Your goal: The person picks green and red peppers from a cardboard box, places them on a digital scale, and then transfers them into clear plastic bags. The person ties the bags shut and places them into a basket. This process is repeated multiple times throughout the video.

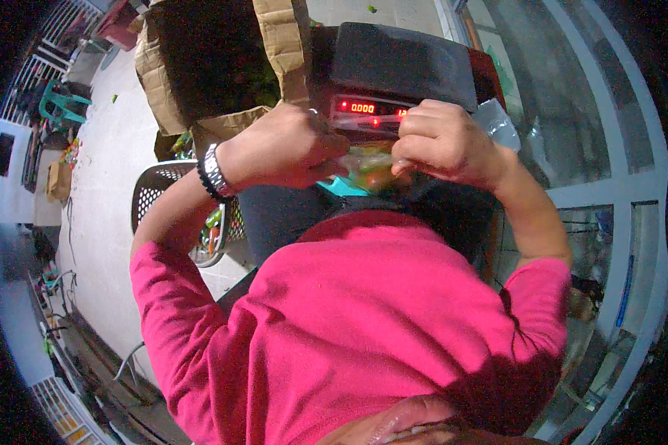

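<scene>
A clear plastic bag of green and orange produce (372,169) hangs between my hands above my lap, just in front of a digital scale (401,63) with red lit digits. My left hand (289,144), with a watch and a dark bracelet at the wrist, has its fingers closed on the bag's left side at the top. My right hand (444,141) pinches the bag's right side, fingers curled. A teal object (341,189) shows below the bag, partly hidden by it.
A brown paper sack (145,67) stands behind my left hand. A perforated basket (145,193) with produce sits left of my legs. A plastic bag (499,122) lies right of the scale. Glass panels (586,111) line the right side; a teal chair (61,104) stands far left.
</scene>
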`<state>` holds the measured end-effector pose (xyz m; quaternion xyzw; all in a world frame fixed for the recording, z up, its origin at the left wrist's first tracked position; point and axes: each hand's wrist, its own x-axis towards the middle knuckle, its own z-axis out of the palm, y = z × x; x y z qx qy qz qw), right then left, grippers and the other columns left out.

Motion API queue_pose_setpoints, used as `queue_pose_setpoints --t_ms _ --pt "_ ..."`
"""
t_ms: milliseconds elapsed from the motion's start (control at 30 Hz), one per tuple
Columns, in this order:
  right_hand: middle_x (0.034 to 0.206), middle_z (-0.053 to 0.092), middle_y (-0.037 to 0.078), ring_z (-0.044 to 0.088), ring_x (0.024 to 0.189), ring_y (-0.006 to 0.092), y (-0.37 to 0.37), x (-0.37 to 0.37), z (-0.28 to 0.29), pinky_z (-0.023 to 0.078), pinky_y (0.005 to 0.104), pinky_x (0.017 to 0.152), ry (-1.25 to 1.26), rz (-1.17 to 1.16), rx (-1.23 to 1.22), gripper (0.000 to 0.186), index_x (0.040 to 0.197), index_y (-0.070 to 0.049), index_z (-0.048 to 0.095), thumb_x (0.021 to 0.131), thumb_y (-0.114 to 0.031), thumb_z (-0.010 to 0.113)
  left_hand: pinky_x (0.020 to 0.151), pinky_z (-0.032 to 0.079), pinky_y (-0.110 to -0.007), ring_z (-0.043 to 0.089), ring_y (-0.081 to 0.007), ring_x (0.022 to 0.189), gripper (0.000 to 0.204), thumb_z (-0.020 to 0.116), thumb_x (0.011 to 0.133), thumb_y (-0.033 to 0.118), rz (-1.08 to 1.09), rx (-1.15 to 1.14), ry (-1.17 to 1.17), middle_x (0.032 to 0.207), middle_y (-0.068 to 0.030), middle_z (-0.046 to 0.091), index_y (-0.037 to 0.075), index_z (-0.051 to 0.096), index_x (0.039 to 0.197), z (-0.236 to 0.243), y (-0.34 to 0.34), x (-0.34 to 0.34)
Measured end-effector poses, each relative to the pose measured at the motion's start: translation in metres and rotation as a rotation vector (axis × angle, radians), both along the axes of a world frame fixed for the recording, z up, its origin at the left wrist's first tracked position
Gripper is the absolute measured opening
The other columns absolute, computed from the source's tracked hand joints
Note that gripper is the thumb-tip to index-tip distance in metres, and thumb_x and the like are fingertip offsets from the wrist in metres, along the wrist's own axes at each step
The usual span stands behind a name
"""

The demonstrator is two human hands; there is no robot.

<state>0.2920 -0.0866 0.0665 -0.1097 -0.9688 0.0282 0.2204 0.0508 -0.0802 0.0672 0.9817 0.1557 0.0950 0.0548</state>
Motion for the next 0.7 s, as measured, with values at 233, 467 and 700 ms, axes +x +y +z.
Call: queue_pose_setpoints --t_ms 233,467,700 --pt "0.055 0.039 0.003 0.042 0.047 0.0217 -0.013 0.014 0.021 0.032 0.0326 0.045 0.224 -0.012 0.042 0.024 0.07 -0.007 0.047 0.076 -0.029 0.054 0.045 0.04 -0.036 0.053 -0.0247 0.052 0.018 0.06 0.069 0.025 -0.154 0.102 -0.212 0.057 -0.0071 0.051 0.008 0.054 0.066 0.028 0.007 0.02" --pt "0.048 0.03 -0.002 0.032 0.038 0.0143 -0.036 0.016 0.063 0.025 0.0281 0.04 0.301 0.075 0.168 0.038 0.064 -0.008 0.044 0.067 -0.044 0.058 0.041 0.038 -0.035 0.05 -0.0246 0.047 0.024 0.063 0.068 0.031 -0.32 0.065 -0.364 0.05 -0.0057 0.046 0.01 0.052 0.063 0.054 -0.006 0.041" --pt "0.064 0.038 0.004 0.036 0.049 0.0145 -0.059 0.062 0.093 0.028 0.0283 0.042 0.518 -0.069 -0.183 0.025 0.082 -0.005 0.051 0.065 -0.022 0.06 0.039 0.038 -0.033 0.051 -0.0227 0.045 0.026 0.061 0.069 0.03 -0.481 0.084 -0.408 0.049 -0.0047 0.046 0.009 0.051 0.061 0.071 -0.021 0.053"
